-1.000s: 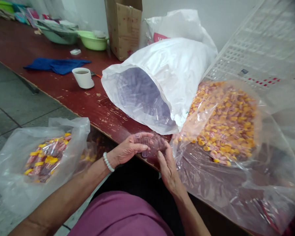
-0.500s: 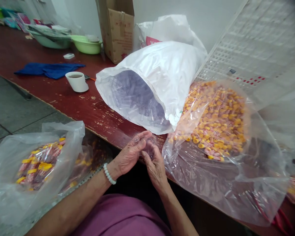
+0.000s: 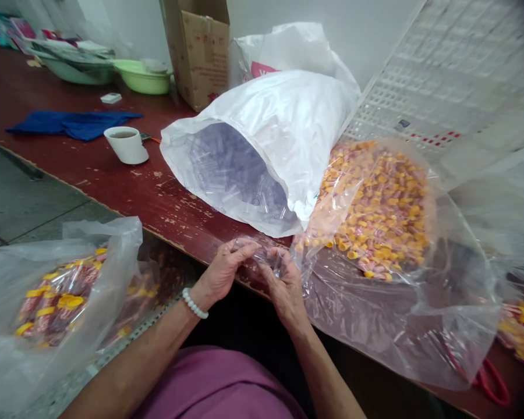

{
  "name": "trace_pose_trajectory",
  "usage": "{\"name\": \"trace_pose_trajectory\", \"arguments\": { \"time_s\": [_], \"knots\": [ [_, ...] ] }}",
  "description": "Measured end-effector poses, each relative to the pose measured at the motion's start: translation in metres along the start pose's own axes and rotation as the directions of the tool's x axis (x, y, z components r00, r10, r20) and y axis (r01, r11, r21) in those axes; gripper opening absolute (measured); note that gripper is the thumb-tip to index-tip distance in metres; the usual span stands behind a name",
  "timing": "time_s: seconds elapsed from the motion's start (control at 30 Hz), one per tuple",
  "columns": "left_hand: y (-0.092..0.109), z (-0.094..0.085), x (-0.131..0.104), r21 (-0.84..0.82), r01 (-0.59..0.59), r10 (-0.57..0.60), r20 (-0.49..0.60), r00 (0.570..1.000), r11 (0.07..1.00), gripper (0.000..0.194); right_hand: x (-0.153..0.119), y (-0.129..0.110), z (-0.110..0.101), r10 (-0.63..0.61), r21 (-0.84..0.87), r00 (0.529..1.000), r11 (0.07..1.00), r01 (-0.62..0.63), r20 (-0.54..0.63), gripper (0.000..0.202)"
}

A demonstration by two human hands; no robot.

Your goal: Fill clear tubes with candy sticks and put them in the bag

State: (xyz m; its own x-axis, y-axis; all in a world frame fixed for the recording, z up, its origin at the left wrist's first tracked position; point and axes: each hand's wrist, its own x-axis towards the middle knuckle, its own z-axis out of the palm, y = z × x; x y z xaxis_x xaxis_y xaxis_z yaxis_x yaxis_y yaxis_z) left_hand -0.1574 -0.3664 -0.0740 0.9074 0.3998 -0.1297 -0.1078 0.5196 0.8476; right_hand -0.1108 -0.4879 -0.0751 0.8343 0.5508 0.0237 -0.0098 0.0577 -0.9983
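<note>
At the table's front edge my left hand (image 3: 224, 267) and my right hand (image 3: 283, 289) are close together, fingers curled around clear plastic tubes (image 3: 262, 255). How many tubes there are I cannot make out. Just beyond them lies a white sack (image 3: 303, 125), its mouth facing me and filled with similar clear tubes (image 3: 231, 169). To the right, a clear plastic bag (image 3: 388, 326) holds many small tubes with yellow caps (image 3: 384, 203) and reddish-pink contents. Another translucent bag (image 3: 9, 302) at the lower left contains yellow-capped tubes (image 3: 55, 299) with printed sides.
A white cup (image 3: 128, 148) of dark liquid stands on the red table (image 3: 91, 169) beside a blue cloth (image 3: 74, 123). Green basins (image 3: 144, 81) and a cardboard box (image 3: 205, 58) are behind. A white perforated crate (image 3: 419, 87) leans at the right; red scissor-like handles (image 3: 495, 381) lie below.
My hands have moved slightly apart, and the clear tubes between them show more. The whole view has shifted a little, so the surroundings sit further left.
</note>
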Motion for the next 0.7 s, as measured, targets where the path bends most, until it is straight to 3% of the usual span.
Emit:
{"name": "trace_pose_trajectory", "arguments": {
  "time_s": [0.17,0.3,0.43,0.5,0.57,0.7],
  "knots": [
    [0.018,-0.022,0.003,0.291,0.169,-0.222,0.159,0.962,0.942,0.027,0.002,-0.002,-0.015,0.004,-0.16,0.995,0.987,0.012,0.099,0.021],
    [0.029,-0.025,0.006,0.465,0.145,-0.298,0.273,0.915,0.873,0.031,0.004,-0.001,-0.018,-0.061,-0.265,0.993,0.96,0.087,0.103,0.023],
    [0.025,-0.024,0.008,0.565,0.092,-0.32,0.32,0.892,0.82,0.034,0.004,-0.001,-0.02,-0.089,-0.352,0.992,0.929,0.113,0.084,0.025],
    [0.022,-0.024,0.007,0.513,0.147,-0.344,0.314,0.885,0.846,0.032,0.005,-0.001,-0.023,-0.114,-0.349,0.993,0.931,0.102,-0.014,0.028],
    [0.018,-0.023,0.004,0.361,0.229,-0.348,0.311,0.884,0.904,0.029,0.004,-0.002,-0.026,-0.122,-0.328,0.989,0.941,0.086,-0.088,0.029],
    [0.008,-0.009,-0.003,0.101,0.221,-0.242,0.299,0.923,0.97,0.031,0.001,-0.004,-0.027,-0.072,-0.372,0.997,0.926,0.067,0.0,0.026]
  ]
}}
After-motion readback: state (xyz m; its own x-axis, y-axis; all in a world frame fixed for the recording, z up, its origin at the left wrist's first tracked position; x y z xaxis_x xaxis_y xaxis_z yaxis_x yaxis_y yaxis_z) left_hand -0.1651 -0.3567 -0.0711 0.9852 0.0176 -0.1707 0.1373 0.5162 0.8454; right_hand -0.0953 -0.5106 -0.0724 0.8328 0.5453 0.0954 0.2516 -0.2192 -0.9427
